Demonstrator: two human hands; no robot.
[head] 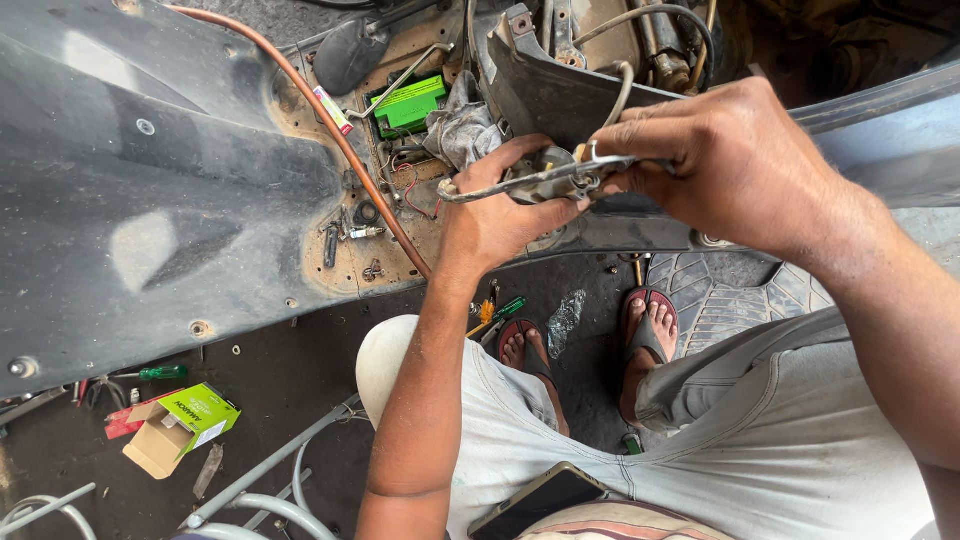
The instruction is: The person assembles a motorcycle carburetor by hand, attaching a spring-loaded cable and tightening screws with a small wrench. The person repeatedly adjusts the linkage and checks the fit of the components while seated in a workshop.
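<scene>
Holding a small grey metal part (545,178) between both hands, head view. My left hand (495,205) cups it from below and behind, fingers curled up around its body; closed on the part. My right hand (725,160) comes in from the right, thumb and fingertips pinched on the part's right end, where a thin bright wire loop (592,152) stands up; closed as well. A curved metal lever (480,190) sticks out of the part to the left, past my left thumb.

Just above the grip: edge of a dark plastic panel (560,90), almost touching my right knuckles, and a pale cable (625,85) dropping toward the part. Up and left of the grip: crumpled grey rag (462,130), near; beyond it a green battery (408,103) in a dusty tray. An orange hose (340,140) runs diagonally past, left of my left wrist. Further left a large dark body panel (150,180) fills the space.

Below the grip: open room down to the floor, my feet in sandals (648,335), a green-handled screwdriver (505,310) by the left foot. Well down-left: open green and brown carton (180,425). Phone (540,500) rests on my lap.
</scene>
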